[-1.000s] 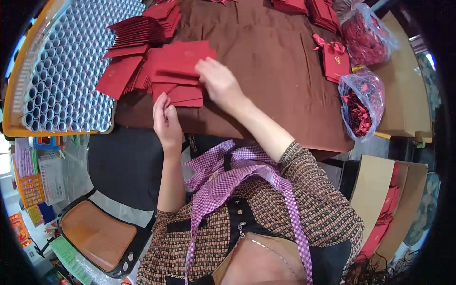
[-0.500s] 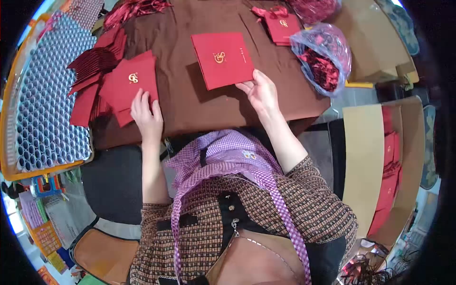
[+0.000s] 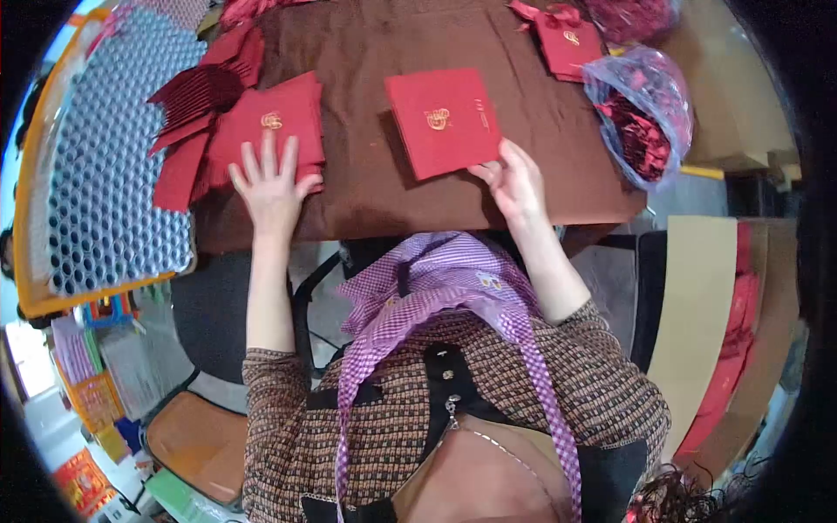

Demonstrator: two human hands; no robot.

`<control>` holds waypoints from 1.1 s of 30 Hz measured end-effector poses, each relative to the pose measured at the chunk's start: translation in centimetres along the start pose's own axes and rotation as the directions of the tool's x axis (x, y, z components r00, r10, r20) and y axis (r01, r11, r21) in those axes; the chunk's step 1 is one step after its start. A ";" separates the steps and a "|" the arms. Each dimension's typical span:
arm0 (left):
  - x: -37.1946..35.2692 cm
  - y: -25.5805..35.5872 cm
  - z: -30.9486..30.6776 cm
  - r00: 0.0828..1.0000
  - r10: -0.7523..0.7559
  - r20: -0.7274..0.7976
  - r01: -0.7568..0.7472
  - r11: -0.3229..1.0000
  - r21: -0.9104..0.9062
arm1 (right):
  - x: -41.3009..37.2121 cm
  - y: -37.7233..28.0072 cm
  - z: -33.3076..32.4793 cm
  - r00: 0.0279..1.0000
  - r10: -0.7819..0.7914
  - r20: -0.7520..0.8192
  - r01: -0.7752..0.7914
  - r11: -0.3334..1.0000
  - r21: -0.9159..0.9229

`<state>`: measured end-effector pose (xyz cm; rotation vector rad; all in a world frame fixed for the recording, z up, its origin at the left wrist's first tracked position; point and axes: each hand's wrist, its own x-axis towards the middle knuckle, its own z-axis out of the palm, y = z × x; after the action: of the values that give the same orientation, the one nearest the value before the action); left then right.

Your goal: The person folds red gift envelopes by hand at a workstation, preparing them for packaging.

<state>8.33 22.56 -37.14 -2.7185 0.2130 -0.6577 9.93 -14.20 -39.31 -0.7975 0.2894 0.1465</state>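
My right hand [image 3: 516, 185] grips a flat red gift bag [image 3: 445, 122] by its lower right corner, thumb on top. The bag, with a gold emblem turned sideways, is tilted and casts a shadow on the brown cloth. My left hand [image 3: 272, 187] lies with fingers spread over the lower part of a pile of similar red bags [image 3: 292, 105], whose gold emblem shows just above my fingertips. Left of that pile, more red bags [image 3: 187, 161] are fanned out in an overlapping stack.
Brown cloth [image 3: 366, 187] covers the table. On the right are red bags with ribbons [image 3: 568, 44] and a plastic bag of red ribbon [image 3: 641, 122]. An orange-edged crate of tubes [image 3: 113, 174] stands left. A cardboard box [image 3: 697, 322] holding red bags sits at lower right.
My left hand has spread its fingers flat over the pile, whose bags look more evenly lined up. My right hand still holds its bag. The whole view has shifted slightly.
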 end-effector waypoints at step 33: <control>8.0 18.8 -6.8 0.910 -0.293 0.293 0.290 -0.054 -0.956 | -9.2 2.0 -2.4 0.987 -0.162 -0.002 0.162 0.987 -0.005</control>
<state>10.92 1.35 -34.76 -4.3498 0.0535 -0.7920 0.22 -14.71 -39.41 -0.8227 0.2251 -0.0068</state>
